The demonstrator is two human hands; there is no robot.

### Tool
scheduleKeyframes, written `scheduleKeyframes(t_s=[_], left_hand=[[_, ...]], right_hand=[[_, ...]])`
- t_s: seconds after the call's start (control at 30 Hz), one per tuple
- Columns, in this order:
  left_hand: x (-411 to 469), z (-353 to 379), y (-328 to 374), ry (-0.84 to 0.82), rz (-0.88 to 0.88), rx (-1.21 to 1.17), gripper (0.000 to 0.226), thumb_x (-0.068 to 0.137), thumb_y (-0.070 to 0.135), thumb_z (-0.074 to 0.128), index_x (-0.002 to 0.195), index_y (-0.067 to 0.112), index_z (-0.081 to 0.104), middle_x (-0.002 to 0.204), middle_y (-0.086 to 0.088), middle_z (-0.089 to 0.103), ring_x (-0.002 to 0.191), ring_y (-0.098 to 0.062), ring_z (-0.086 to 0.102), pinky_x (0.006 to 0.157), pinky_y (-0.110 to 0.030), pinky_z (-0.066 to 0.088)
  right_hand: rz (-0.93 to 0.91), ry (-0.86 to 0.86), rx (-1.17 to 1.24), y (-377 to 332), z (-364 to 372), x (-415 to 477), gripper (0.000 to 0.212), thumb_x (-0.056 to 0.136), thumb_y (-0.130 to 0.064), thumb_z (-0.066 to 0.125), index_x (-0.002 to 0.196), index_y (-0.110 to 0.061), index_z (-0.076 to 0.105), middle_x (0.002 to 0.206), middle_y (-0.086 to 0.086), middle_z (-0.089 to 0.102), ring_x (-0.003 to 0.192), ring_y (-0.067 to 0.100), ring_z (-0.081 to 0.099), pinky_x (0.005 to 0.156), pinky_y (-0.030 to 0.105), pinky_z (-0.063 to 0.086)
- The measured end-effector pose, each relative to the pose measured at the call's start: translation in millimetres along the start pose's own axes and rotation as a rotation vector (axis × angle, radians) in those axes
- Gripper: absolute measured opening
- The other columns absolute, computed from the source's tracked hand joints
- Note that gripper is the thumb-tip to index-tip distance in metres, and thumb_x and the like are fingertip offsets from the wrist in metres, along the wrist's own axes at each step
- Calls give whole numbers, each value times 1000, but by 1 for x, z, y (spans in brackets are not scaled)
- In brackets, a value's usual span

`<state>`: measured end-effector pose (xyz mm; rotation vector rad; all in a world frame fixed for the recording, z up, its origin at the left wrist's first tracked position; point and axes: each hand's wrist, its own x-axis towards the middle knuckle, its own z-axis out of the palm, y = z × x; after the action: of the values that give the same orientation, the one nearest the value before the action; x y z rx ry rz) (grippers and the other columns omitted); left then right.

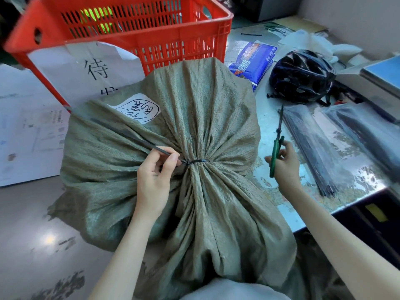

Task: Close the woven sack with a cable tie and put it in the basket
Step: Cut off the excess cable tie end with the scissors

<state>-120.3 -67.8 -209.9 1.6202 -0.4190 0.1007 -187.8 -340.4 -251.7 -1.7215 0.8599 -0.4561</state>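
Sack [201,118] tie [195,161] tail pinched by left hand [154,176].

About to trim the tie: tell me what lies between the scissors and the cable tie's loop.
Only gathered folds of the woven sack, seen in the head view. The cable tie loop and the scissors stand apart.

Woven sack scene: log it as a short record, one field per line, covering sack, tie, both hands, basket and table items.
sack: green woven sack, neck gathered, white handwritten label on it
cable tie: black cable tie cinched round the neck, long tail running up-left
left hand: left hand pinches the tail beside the tie's head
right hand: right hand holds green-handled scissors, clear of the sack
basket: red basket behind the sack; sack not in it
table: black helmet, bagged cable ties
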Motion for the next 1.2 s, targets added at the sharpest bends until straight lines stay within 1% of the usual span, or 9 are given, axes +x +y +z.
scheduleKeyframes(t_s=[0.13, 0.27, 0.4, 0.6, 0.7, 0.83, 0.9, 0.97, 1.2], left_hand=[[2, -2, -2, 66, -58, -131, 8, 86, 27, 55, 83, 26, 63, 68, 13, 66, 67, 0, 60, 73, -15, 47], [8, -6, -6, 147, -119, -305, 14, 83, 27, 59, 75, 31, 70, 67, 13, 64, 64, -4, 58, 72, -23, 46], [12, -7, -6, 194, -173, -547, 24, 86, 9, 56, 70, 22, 70, 65, 10, 62, 60, -6, 54, 65, -20, 46], [10, -15, -4, 148, -229, -713, 27, 88, 7, 60, 70, 24, 71, 68, 12, 63, 64, -2, 60, 66, -15, 47], [10, -17, -1, 149, -234, -764, 6, 72, 20, 74, 69, 25, 71, 66, 12, 64, 65, -1, 62, 65, -15, 46], [9, -20, 0, 112, -228, -816, 2, 67, 25, 73, 69, 25, 72, 65, 11, 68, 66, -1, 63, 65, -14, 46], [7, -21, 1, 102, -230, -826, 3, 68, 25, 70, 67, 24, 73, 65, 11, 69, 65, 0, 63, 66, -14, 45], [7, -21, 2, 94, -231, -837, 5, 67, 26, 69, 67, 25, 74, 64, 11, 70, 65, 0, 64, 67, -14, 45], [6, -25, -6, -5, -230, -929, 13, 65, 30, 82, 72, 25, 74, 68, 10, 70, 68, -2, 65, 72, -18, 47]], right_hand=[[-128, -59, 399, -48, -3, -25, 39, 83, 9, 58, 110, -19, 51, 74, 6, 44, 59, 21, 41, 54, 35, 39], [-170, -350, 606, -88, -4, -56, 40, 80, 9, 62, 112, -12, 52, 64, 5, 49, 51, 20, 46, 53, 30, 45], [-106, -719, 695, -105, 7, -87, 45, 76, 4, 61, 119, -4, 50, 55, 5, 52, 47, 19, 48, 52, 29, 46], [113, -1090, 728, -104, 24, -131, 50, 81, 6, 61, 128, -7, 48, 66, 3, 44, 49, 13, 42, 46, 22, 41], [270, -1185, 812, -97, 27, -151, 47, 82, -9, 67, 124, -5, 49, 73, 6, 38, 50, 11, 38, 43, 19, 38], [523, -1291, 827, -82, 29, -167, 70, 70, -57, 72, 119, -11, 51, 76, 6, 39, 51, 12, 37, 43, 19, 38], [636, -1300, 806, -77, 29, -168, 77, 63, -71, 68, 113, -16, 51, 75, 6, 42, 51, 16, 36, 48, 22, 39], [680, -1288, 818, -71, 32, -168, 80, 60, -74, 68, 112, -15, 51, 75, 7, 44, 52, 17, 37, 51, 25, 40], [625, -1202, 848, -62, 50, -162, 88, 56, -76, 69, 115, -13, 51, 77, 8, 48, 54, 19, 41, 56, 31, 45]])
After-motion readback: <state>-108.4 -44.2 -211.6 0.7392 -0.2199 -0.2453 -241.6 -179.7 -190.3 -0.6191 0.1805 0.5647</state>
